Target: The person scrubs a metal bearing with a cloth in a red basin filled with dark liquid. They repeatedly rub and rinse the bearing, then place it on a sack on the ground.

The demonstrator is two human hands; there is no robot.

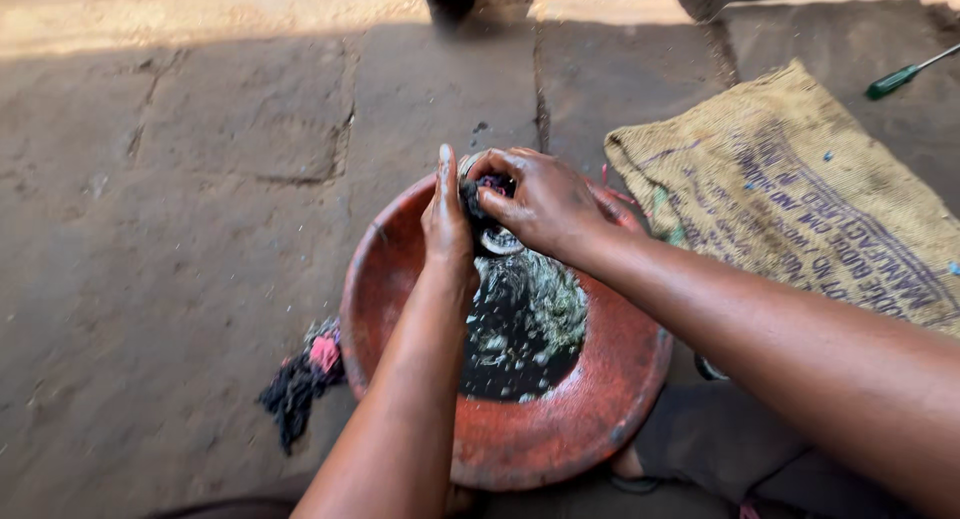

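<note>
Now our left hand (pixel 447 219) and right hand (pixel 535 201) both grip a round metal part (pixel 494 241) and dark rag (pixel 494 185) over the red basin's (pixel 590 419) far side, dark soapy liquid (pixel 520 329) inside.

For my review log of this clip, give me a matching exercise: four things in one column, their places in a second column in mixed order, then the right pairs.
Things:
1. red basin
2. burlap sack
3. green-handled screwdriver
4. dark rag with a pink patch

Places:
A. on the ground at the far right, beyond the sack
B. under both hands, holding dark liquid
C. on the ground just left of the basin
D. spread on the ground right of the basin

Pairs: 1-B, 2-D, 3-A, 4-C
</note>
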